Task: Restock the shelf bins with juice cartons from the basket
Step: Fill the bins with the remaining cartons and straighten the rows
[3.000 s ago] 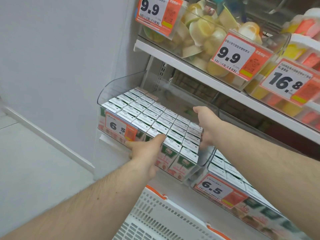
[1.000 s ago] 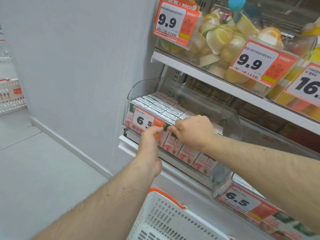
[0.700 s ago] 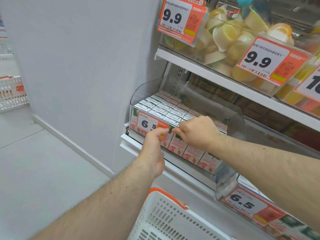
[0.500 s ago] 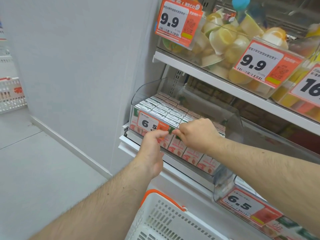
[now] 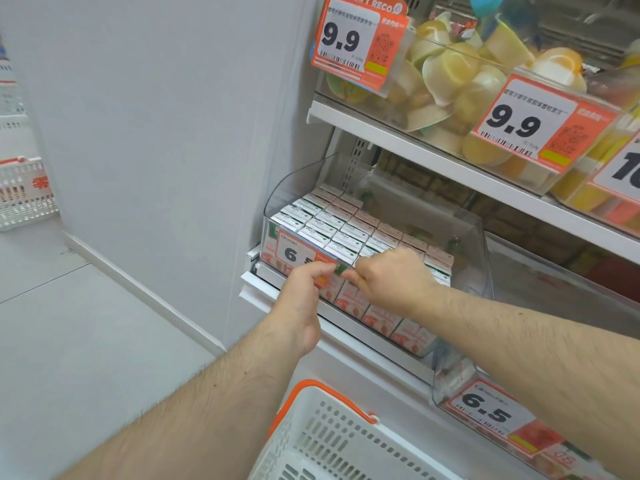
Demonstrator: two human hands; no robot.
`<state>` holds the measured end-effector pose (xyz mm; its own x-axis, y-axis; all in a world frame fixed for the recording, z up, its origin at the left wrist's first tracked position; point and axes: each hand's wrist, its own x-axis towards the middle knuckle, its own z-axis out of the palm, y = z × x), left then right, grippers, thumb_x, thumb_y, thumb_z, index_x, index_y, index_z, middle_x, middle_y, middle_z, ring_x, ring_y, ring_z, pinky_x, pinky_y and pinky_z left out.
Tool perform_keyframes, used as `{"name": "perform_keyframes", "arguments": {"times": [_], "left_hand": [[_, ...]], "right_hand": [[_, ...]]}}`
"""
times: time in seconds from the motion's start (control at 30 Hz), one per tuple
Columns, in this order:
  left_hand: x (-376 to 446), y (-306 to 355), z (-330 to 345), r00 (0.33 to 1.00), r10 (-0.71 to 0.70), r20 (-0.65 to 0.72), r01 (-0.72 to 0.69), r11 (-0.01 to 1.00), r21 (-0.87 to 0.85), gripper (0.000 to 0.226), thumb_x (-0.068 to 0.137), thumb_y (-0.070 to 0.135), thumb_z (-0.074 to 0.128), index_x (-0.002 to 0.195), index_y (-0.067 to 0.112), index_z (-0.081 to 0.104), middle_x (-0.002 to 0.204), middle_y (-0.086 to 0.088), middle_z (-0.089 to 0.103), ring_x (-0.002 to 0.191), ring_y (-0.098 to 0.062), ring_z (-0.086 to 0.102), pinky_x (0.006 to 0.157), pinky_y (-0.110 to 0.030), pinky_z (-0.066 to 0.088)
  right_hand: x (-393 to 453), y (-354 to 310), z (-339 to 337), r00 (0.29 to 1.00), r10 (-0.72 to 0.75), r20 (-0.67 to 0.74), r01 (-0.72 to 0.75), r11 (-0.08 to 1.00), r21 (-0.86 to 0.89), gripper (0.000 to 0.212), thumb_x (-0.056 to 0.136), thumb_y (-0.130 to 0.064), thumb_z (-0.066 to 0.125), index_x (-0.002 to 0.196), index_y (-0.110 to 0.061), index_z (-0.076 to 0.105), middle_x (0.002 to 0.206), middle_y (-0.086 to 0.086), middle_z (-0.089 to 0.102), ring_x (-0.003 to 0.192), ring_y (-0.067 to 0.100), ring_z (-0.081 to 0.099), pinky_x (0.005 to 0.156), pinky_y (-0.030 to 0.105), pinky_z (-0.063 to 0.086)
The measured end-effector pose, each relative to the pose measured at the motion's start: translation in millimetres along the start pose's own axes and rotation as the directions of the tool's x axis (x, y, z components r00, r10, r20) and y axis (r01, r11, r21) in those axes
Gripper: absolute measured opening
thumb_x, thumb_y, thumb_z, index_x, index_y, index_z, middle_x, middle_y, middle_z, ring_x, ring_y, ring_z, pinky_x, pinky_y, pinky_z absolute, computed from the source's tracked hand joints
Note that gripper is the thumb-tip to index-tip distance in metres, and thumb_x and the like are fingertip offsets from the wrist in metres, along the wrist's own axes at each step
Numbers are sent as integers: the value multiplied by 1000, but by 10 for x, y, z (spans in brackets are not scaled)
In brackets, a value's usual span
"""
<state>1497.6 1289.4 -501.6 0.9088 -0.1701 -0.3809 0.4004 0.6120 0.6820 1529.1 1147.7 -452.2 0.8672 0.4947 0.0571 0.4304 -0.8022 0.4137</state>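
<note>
Bright, even, diffuse store light, no hard shadows. Soft shade under shelf (image 5: 450, 161) above right hand (image 5: 391, 282). Mild glare on clear bin wall (image 5: 481, 251) right of hands. Wide-angle bending at frame edges. Price tags far right slightly soft, cropped.

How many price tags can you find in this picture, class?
5. Two 9.9 tags on the upper shelf bins; a cut-off tag at the right edge; a 6.5 tag partly behind the hands; another 6.5 tag lower right. Others may lie outside the frame.
</note>
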Motion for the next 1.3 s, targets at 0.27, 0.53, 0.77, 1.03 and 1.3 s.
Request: {"name": "perform_keyframes", "arguments": {"times": [0.27,0.53,0.77,1.03,1.3], "left_hand": [[-83,-46,219,991,13,-131,-18,999,-35,21,83,16,61,104,15,58,83,8,56,72,-1,45,60,-22,26],[-136,-148,317,985,49,-162,-49,999,8,74,58,21,69,130,16,51,107,8,58,110,-12,43,90,-34,23],[-443,-375,515,937,214,-275,-183,974,131,37,75,19,68,109,16,54,101,-4,64,84,-14,59,70,-29,42],[-678,-745,830,892,384,238,-443,633,635,21,80,18,73,94,27,59,94,6,64,86,-9,60,76,-21,45],[-687,-957,886,865,324,382,-487,366,793,18,83,30,75,88,34,58,87,15,63,69,5,60,62,-11,42]], "right_hand": [[-43,-54,-10,999,-24,-22,25,998,53,43,104,-50,23,83,-18,43,73,-2,51,70,25,49,67,33,44],[-75,-114,-17,998,50,-49,-53,997,-52,29,106,-35,32,96,-17,52,94,5,69,74,29,55,62,34,39],[-704,-176,-131,897,131,-422,-65,984,167,30,87,-31,42,85,-7,60,76,12,63,70,33,61,61,32,27],[-1593,580,-211,641,623,-449,-278,733,620,19,88,-21,48,77,-13,61,78,3,63,76,25,56,68,37,45],[-1386,1241,140,557,469,685,-818,164,552,77,97,-69,13,155,-20,24,161,5,27,146,30,27,117,48,22]]}}
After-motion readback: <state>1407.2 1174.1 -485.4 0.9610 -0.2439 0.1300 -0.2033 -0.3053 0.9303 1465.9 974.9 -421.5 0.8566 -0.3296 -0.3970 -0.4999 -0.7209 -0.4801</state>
